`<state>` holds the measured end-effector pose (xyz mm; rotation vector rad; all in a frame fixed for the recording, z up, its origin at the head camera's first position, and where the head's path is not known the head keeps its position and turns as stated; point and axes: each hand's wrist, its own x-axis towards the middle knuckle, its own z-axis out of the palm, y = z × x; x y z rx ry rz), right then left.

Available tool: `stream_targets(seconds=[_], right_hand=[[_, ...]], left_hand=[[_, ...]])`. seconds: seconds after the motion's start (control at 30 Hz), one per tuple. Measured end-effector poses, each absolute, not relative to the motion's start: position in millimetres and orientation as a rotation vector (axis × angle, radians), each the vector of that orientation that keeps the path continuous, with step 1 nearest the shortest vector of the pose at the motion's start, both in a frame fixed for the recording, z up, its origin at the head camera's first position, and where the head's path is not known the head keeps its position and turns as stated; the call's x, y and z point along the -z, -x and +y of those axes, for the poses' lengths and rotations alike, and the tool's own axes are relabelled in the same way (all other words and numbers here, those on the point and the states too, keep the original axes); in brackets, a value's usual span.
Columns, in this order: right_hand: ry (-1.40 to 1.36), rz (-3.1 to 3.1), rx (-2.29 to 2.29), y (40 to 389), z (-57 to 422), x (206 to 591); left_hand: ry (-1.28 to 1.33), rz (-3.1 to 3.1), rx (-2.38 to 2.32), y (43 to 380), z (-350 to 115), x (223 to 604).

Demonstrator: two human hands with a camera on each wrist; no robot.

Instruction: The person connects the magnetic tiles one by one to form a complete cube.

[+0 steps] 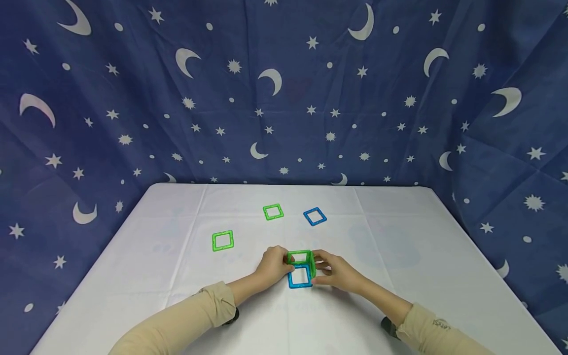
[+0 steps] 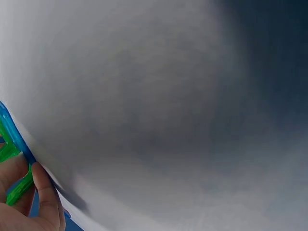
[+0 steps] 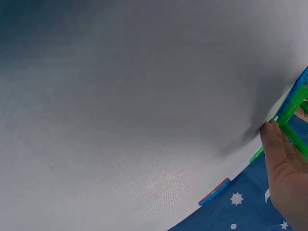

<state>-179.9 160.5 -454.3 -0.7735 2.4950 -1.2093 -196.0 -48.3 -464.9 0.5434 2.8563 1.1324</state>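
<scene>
In the head view, a blue square magnetic tile [image 1: 300,285] lies on the table, with a green square tile [image 1: 299,252] standing at its back edge and another green square tile [image 1: 313,266] standing along its right side. My left hand [image 1: 272,266] pinches the joined tiles at their left side, thumb by the blue tile. In the left wrist view, its thumb and finger meet at the blue and green frames. My right hand [image 1: 339,272] holds the right-hand green tile from outside, thumb low at the blue tile's corner, fingers near the upper edge.
Farther back on the white table [image 1: 399,236] lie a green square tile [image 1: 272,212] and a blue square tile [image 1: 315,216]. One more green square tile [image 1: 223,240] is left of my left hand. A blue cloth [image 1: 284,123] with moons and stars hangs behind the table.
</scene>
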Motion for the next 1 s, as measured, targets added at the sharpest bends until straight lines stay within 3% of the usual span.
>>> stream_targets(seconds=[1.0], right_hand=[[0.865,2.549,1.110,186.2,155.1,448.4]], left_hand=[[-0.547,2.763,-1.230,183.5,-70.7,453.0]])
